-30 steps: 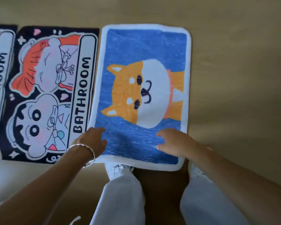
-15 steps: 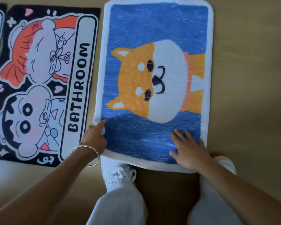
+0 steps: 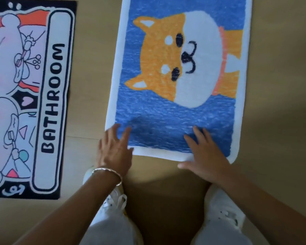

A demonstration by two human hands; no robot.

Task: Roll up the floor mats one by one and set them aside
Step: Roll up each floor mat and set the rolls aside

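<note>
Both hands lie spread flat on the near edge of the blue dog mat [image 3: 180, 106]: left hand [image 3: 113, 152] lower centre, right hand [image 3: 205, 154] beside it.

L hand [image 3: 114, 152] & R hand [image 3: 204, 153] flat, fingers spread.

Soft, even daylight; both hands motion-blurred, with a dim shadow on the floor [image 3: 166, 200] beneath.

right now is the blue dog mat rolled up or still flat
Still flat: the blue dog mat lies spread on the floor, near edge unrolled, with the left hand and right hand open on it.
</note>
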